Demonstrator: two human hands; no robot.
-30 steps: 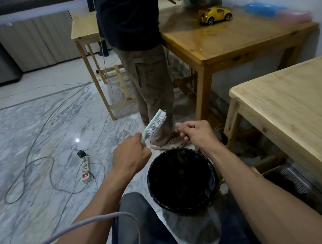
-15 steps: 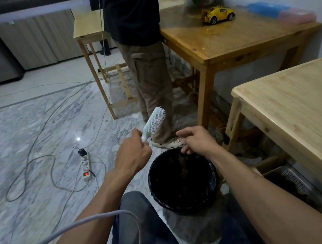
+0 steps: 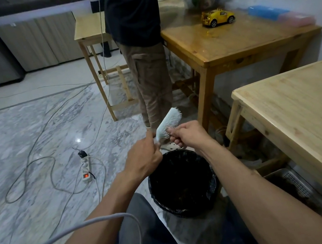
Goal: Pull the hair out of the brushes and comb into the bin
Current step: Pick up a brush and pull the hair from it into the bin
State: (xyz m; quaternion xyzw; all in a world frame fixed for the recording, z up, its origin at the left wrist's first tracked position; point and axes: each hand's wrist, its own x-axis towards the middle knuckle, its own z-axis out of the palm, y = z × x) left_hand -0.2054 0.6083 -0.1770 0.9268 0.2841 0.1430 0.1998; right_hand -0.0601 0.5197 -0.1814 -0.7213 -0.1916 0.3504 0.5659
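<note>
Above the floor bin (image 3: 182, 184), left hand (image 3: 144, 158) fists brush (image 3: 168, 126), head up-right; right hand (image 3: 190, 136) pinches bristles.

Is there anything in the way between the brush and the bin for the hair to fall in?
Nothing visible. The brush is held just above the far rim of the open bin, with the right hand pinching at its bristles and the left hand gripping its handle.

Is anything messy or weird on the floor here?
Yes. Loose cables snake in loops across the marble floor to a power strip with its red switch lit, lying out in the open left of the bin. Someone could trip there. No spill shows.
</note>
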